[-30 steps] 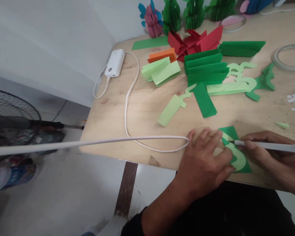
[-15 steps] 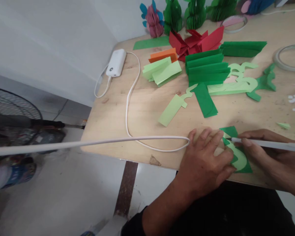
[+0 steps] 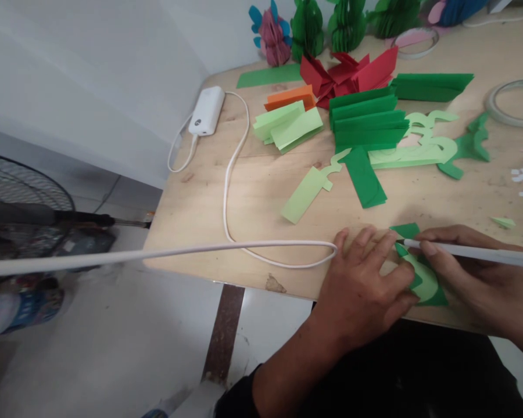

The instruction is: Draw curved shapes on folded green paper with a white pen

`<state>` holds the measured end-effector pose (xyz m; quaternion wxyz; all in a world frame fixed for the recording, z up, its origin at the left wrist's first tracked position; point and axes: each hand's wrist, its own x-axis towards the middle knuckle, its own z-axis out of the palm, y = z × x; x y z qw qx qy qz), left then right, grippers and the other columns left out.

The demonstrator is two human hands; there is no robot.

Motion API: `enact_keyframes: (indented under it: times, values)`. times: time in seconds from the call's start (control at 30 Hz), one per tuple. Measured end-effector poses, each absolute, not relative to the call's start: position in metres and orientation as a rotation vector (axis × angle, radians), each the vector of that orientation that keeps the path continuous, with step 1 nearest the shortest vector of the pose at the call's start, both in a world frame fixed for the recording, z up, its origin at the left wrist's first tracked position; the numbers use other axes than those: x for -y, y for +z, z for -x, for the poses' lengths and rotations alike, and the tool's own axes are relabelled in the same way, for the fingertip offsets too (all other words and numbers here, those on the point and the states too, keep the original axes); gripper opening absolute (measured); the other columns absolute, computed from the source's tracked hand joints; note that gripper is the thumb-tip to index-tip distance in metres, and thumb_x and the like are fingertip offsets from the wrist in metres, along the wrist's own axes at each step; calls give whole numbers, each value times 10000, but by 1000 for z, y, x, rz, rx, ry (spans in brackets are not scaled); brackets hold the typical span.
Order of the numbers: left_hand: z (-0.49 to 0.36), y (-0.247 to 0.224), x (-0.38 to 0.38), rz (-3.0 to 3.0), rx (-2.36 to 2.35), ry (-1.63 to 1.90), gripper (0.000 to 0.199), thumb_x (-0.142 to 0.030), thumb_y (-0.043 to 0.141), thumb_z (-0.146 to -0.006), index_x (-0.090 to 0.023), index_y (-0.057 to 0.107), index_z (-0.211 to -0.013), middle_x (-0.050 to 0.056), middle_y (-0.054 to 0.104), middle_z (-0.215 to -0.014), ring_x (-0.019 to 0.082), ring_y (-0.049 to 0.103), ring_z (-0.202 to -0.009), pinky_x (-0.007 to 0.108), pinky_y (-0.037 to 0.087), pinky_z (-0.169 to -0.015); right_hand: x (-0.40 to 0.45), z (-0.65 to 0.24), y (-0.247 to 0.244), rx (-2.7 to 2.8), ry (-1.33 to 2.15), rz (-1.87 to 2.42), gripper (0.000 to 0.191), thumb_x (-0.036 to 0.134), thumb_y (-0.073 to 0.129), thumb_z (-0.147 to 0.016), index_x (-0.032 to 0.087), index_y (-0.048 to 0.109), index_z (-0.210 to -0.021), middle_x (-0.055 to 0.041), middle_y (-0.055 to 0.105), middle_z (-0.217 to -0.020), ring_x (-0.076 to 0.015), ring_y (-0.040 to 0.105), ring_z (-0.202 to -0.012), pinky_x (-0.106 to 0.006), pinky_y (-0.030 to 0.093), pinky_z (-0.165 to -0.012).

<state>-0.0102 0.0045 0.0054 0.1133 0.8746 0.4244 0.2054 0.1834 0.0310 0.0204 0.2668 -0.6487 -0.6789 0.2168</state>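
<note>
dark green paper: flat | pale green curved cutout: flat on top | white pen: slanted, tip near cutout

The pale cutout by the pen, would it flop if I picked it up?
Probably a bit: the cutout looks thin and curves narrowly. It may slide if pushed, since it lies flat on green paper.

Left hand palm-down, right fingers pinched
</note>
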Motion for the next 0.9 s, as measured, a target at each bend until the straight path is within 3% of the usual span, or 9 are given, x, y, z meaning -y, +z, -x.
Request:
enact_keyframes:
  times: [0.23,0.4,0.5,0.63,0.9]
  values:
    - [10,3,-5,-2575,-1238,623,305,-440,525,-965,-230,628,-1161,117,517,-1474,337,405,-1382,588,316,-1098,-18,-192,29,1818,530,1692,308,573,562,-844,306,713,-868,19,770,-839,-168,704,-699,-287,551,-593]
    - [9,2,-5,-2586,-1245,602,309,-460,524,-960,-233,639,-1134,113,517,-1479,337,409,-1375,591,317,-1095,-3,-197,36,2022,377,1493,181,382,543,-907,322,692,-989,31,772,-884,-162,719,-769,-280,558,-644]
    - [9,2,-5,-2585,-1256,600,296,-451,535,-952,-233,647,-1116,106,526,-1471,334,412,-1372,585,309,-1106,6,-199,30,2166,215,1331,265,258,542,-911,301,650,-1149,10,767,-947,-161,715,-823,-292,556,-734]
    - [8,2,-5,-2591,-1264,586,315,-458,534,-949,-234,646,-1140,105,520,-1476,335,406,-1377,589,307,-1107,14,-203,20,2310,9,1177,418,157,581,-878,262,581,-1283,-7,757,-892,-167,696,-798,-313,535,-742]
    - [8,-1,-4,-2601,-1266,556,345,-479,544,-943,-238,648,-1166,101,504,-1496,331,393,-1392,583,287,-1125,17,-204,12,2340,-113,1089,459,91,652,-802,189,597,-1247,-44,761,-867,-189,679,-800,-326,513,-727]
